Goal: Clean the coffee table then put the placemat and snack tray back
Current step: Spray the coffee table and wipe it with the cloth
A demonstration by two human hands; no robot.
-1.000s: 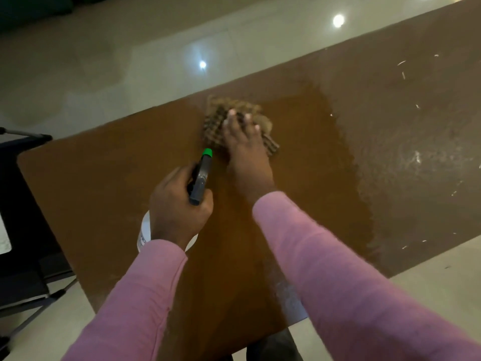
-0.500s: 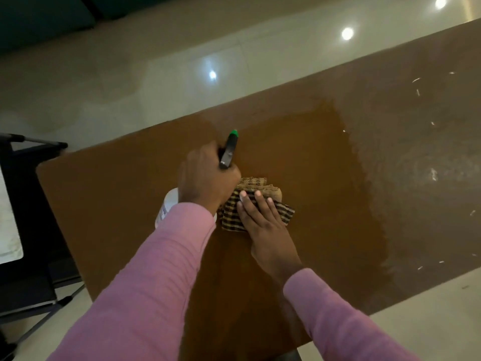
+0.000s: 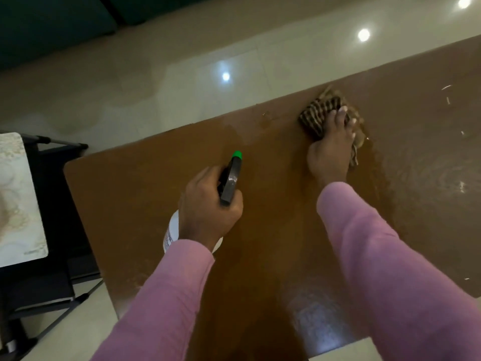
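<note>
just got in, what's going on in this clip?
A person is wiping the coffee table: the right hand presses a checked cloth flat near the far edge, while the left hand grips a spray bottle above the tabletop. Pale specks show on the table's right part. A pale mat, likely the placemat, lies on a dark stand to the left, not yet put back.

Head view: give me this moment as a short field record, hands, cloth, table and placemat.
left hand: grips spray bottle, green nozzle pointing away
right hand: flat on checked cloth, pressing it near table's far edge
coffee table: brown, wet sheen; pale specks at right
placemat: off the table, on black stand at left
snack tray: not in view
</note>
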